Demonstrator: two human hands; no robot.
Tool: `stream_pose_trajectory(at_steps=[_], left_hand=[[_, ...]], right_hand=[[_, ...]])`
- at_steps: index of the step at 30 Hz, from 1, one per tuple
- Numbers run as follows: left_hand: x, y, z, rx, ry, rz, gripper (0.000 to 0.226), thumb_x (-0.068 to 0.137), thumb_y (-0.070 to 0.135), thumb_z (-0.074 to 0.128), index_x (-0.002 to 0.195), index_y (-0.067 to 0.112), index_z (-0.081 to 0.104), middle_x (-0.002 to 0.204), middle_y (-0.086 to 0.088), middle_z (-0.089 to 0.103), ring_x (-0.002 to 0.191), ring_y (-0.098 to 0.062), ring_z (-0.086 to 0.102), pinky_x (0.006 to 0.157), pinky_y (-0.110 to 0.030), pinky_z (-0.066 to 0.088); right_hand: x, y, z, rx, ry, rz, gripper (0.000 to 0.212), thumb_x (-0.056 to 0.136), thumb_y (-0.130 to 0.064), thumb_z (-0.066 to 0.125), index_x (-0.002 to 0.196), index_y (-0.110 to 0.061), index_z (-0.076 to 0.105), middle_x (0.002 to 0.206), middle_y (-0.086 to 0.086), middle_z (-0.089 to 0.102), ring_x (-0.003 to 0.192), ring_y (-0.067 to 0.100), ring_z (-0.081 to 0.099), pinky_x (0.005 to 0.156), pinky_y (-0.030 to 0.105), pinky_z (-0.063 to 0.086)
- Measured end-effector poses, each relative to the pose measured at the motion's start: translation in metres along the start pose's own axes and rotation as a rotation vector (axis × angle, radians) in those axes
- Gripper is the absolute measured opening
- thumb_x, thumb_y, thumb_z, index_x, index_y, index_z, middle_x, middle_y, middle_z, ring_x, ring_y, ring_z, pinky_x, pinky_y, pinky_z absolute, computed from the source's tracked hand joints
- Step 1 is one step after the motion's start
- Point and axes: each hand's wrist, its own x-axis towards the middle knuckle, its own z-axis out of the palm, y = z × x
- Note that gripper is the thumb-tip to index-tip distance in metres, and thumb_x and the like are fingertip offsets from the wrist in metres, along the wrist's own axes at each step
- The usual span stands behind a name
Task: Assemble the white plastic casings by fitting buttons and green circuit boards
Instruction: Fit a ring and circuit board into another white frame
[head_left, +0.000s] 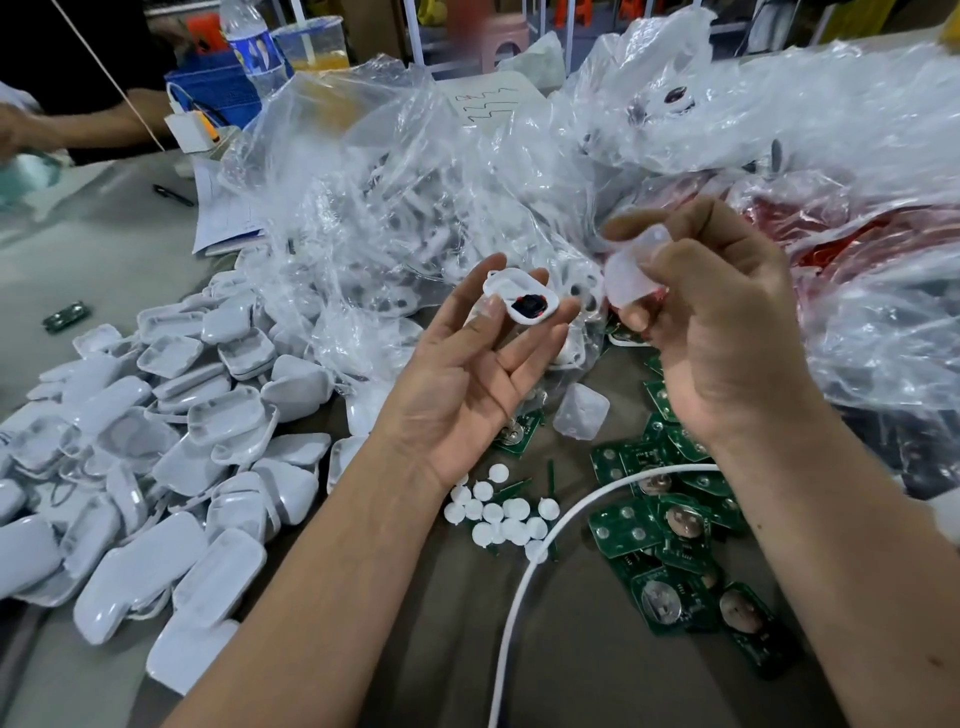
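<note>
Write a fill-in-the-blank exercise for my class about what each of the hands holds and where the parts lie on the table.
1. The left hand holds a white casing with a ____ part inside it.
2. The loose circuit boards on the table are ____ in colour.
3. The small round white buttons lie directly to the ____ of the circuit boards.
4. The right hand holds a ____ plastic piece.

Missing words: dark; green; left; white
</note>
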Motion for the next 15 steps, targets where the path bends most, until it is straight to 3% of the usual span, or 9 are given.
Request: stream_pose_trajectory(at_steps=[2, 4, 6, 7, 10, 13, 15], left_hand=[[-0.0006, 0.0008, 0.0000, 0.005, -0.038, -0.016, 0.035, 0.096, 0.005, 0.057, 0.129, 0.014, 0.066, 0.133, -0.022, 0.066, 0.116, -0.043, 0.068, 0.089, -0.039, 0.062], [-0.0011, 0.0006, -0.0005, 0.038, -0.070, -0.033, 0.036, 0.099, 0.005, 0.055, 0.133, 0.015, 0.063, 0.136, -0.024, 0.064, 0.117, -0.042, 0.068, 0.089, -0.038, 0.062], [-0.0013, -0.0002, -0.0012, 0.064, -0.080, -0.043, 0.036, 0.103, 0.005, 0.051, 0.136, 0.016, 0.062, 0.133, -0.024, 0.065, 0.114, -0.040, 0.070, 0.087, -0.037, 0.062], [-0.0014, -0.0006, -0.0016, 0.074, -0.076, -0.045, 0.036, 0.104, 0.006, 0.051, 0.136, 0.016, 0.061, 0.131, -0.024, 0.067, 0.112, -0.039, 0.071, 0.086, -0.036, 0.062], [-0.0005, -0.0018, -0.0014, 0.128, -0.062, -0.033, 0.041, 0.100, 0.010, 0.055, 0.140, 0.018, 0.059, 0.130, -0.023, 0.068, 0.109, -0.037, 0.072, 0.089, -0.037, 0.062], [0.0000, -0.0033, 0.0001, 0.151, -0.056, -0.014, 0.047, 0.094, 0.011, 0.060, 0.140, 0.019, 0.059, 0.135, -0.019, 0.066, 0.109, -0.036, 0.072, 0.089, -0.037, 0.062], [0.0000, -0.0041, 0.0006, 0.150, -0.060, -0.012, 0.045, 0.092, 0.011, 0.063, 0.137, 0.019, 0.062, 0.132, -0.017, 0.068, 0.110, -0.034, 0.072, 0.085, -0.036, 0.062]], right_hand=[[0.0002, -0.0009, -0.0014, -0.049, -0.037, 0.033, 0.026, 0.087, -0.006, 0.065, 0.067, -0.018, 0.054, 0.075, 0.002, 0.070, 0.061, 0.018, 0.039, 0.047, 0.025, 0.028], [0.0000, -0.0008, -0.0033, -0.103, -0.056, 0.089, 0.033, 0.089, -0.024, 0.076, 0.063, -0.017, 0.057, 0.068, 0.002, 0.063, 0.060, 0.020, 0.035, 0.046, 0.026, 0.022], [-0.0008, -0.0007, -0.0044, -0.128, -0.078, 0.135, 0.033, 0.087, -0.040, 0.069, 0.068, -0.014, 0.061, 0.068, 0.001, 0.061, 0.059, 0.020, 0.036, 0.046, 0.028, 0.023], [-0.0009, 0.0006, -0.0051, -0.129, -0.087, 0.133, 0.029, 0.089, -0.038, 0.067, 0.074, -0.013, 0.065, 0.070, 0.000, 0.064, 0.060, 0.018, 0.040, 0.047, 0.027, 0.026], [-0.0008, 0.0027, -0.0048, -0.152, -0.094, 0.035, 0.006, 0.095, -0.007, 0.068, 0.094, -0.010, 0.073, 0.080, 0.002, 0.073, 0.065, 0.009, 0.059, 0.053, 0.018, 0.044], [0.0002, 0.0067, -0.0043, -0.267, -0.077, -0.062, 0.027, 0.087, -0.004, 0.079, 0.110, -0.016, 0.074, 0.081, 0.001, 0.078, 0.084, 0.015, 0.077, 0.076, 0.027, 0.062], [0.0010, 0.0085, -0.0040, -0.317, -0.037, -0.098, 0.023, 0.082, -0.007, 0.084, 0.102, -0.016, 0.076, 0.083, 0.003, 0.080, 0.085, 0.020, 0.079, 0.077, 0.031, 0.062]])
